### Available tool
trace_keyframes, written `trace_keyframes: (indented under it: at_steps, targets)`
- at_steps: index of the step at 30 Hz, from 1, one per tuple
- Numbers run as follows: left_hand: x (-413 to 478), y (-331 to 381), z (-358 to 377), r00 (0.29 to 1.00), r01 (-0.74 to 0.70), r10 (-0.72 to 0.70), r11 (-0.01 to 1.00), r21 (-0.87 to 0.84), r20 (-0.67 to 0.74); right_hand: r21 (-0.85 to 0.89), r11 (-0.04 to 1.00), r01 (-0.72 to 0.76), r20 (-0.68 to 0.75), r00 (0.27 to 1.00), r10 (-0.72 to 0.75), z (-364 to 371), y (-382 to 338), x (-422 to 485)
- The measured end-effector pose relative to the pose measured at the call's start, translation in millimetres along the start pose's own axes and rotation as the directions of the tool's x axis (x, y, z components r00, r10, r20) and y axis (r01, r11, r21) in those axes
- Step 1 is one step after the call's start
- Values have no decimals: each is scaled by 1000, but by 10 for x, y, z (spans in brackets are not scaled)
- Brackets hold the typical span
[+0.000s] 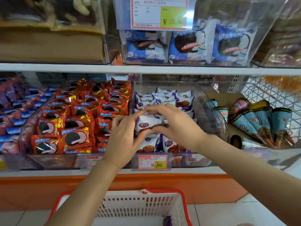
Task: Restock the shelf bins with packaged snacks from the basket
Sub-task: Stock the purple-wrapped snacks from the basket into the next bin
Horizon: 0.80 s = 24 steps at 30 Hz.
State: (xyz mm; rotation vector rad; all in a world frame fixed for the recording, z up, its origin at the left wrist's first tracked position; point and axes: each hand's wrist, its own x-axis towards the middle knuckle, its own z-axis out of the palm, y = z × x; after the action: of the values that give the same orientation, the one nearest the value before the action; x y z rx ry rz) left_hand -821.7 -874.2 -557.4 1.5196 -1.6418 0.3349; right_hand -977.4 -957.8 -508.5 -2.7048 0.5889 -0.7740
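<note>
As lower shelf (48, 173) carries clear bins | middle bin (197, 95) holds white-purple packs (164, 95), 9.90 tag (152, 162) on front edge | basket (184, 203) on floor below, purple pack (167, 221) at near edge | L hand (123, 137) + R hand (174, 126) both clasp one snack pack (146, 123) over bin's middle.

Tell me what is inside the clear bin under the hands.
White-purple packs lie in the bin. The left hand and right hand hold one pack on top; they cover those beneath.
</note>
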Motion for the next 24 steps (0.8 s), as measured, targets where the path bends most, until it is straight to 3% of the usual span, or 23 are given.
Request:
trace_keyframes:
  at_steps: [3,7,9,12,15,21,24]
  targets:
    - [-11,-58,-27,999,-33,33,993,117,0,-32,998,-56,-105,993,53,-65,29,-56]
    - [-25,-177,-56,992,-79,48,959,273,119,-43,949,-313,-294,912,288,-202,222,-106]
    - [-30,-191,-55,989,-85,46,956,282,143,-199,881,-428,-327,877,352,-246,397,-63]
    - [-32,-166,-54,990,-73,32,950,304,138,-505,674,-539,-272,840,469,-276,661,25]
    - [-40,-160,-56,989,-77,32,944,321,144,-641,563,-521,-161,809,565,-236,825,109]
    - [-36,-144,-61,989,-77,31,940,331,142,-663,611,-433,63,781,622,-154,1014,278]
    - [-41,-142,-59,989,-69,20,941,332,148,-768,549,-329,54,821,568,-173,1103,333]
